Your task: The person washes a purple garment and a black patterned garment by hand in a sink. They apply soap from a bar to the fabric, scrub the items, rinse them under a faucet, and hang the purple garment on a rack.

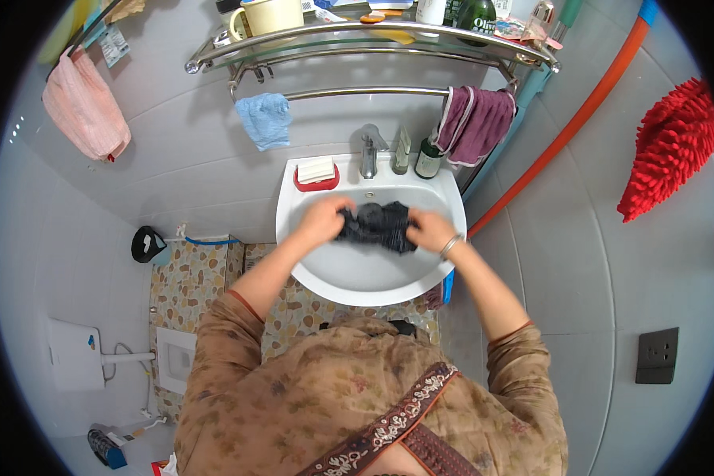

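Stretched between my two hands is a dark, wet-looking piece of cloth (pixel 378 226), held over the white washbasin (pixel 369 291). My left hand (pixel 324 221) grips its left end, with the fingers curled around the fabric. At the right end, my right hand (pixel 433 231) pinches the cloth; a silver bangle circles that wrist. Both hands and the cloth are somewhat blurred. Just behind them stands the chrome faucet (pixel 369 156); whether water runs is hard to see. What kind of garment or rag the cloth is cannot be made out.
White soap bars (pixel 316 171) rest in a red dish (pixel 318 185) on the basin's rear ledge. A tube (pixel 402 153) and a dark green bottle (pixel 428 160) stand right of the faucet. Above, a metal rail (pixel 369 92) carries a blue cloth (pixel 265 121) and a purple towel (pixel 477 125).
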{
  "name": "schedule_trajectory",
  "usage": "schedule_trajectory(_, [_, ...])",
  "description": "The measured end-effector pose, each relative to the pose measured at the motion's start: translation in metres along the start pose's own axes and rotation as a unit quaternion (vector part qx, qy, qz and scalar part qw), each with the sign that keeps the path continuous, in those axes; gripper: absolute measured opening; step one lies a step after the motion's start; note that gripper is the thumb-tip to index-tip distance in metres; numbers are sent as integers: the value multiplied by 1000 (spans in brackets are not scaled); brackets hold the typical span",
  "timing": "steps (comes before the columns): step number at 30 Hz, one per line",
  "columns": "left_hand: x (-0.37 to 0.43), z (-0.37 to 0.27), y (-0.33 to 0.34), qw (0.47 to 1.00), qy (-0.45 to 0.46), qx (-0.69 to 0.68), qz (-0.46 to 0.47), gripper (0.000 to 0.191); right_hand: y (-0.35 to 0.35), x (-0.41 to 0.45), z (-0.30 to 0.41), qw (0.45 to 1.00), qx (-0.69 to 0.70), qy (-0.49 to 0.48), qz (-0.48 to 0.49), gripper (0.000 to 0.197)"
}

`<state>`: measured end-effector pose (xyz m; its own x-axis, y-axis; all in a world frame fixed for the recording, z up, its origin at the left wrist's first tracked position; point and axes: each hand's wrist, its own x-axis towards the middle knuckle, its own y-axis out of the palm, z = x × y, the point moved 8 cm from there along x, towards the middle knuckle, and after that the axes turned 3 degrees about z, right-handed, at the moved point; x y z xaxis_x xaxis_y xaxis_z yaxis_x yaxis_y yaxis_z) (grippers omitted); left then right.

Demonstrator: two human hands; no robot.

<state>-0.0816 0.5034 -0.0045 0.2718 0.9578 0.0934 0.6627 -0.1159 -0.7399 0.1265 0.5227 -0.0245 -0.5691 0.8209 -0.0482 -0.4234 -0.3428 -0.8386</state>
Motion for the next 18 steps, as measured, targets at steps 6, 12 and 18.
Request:
schedule_trajectory(6, [-66,103,145,924,-131,130,335,65,146,-27,-48,963,-32,126,238,64])
schedule_trajectory(12, [-44,149,153,912,-211,-4,352,57,137,15,-76,934,24,222,280,52])
schedule_trajectory(18, [-5,153,131,978,-140,130,87,46,179,30,-101,957,21,255,138,47])
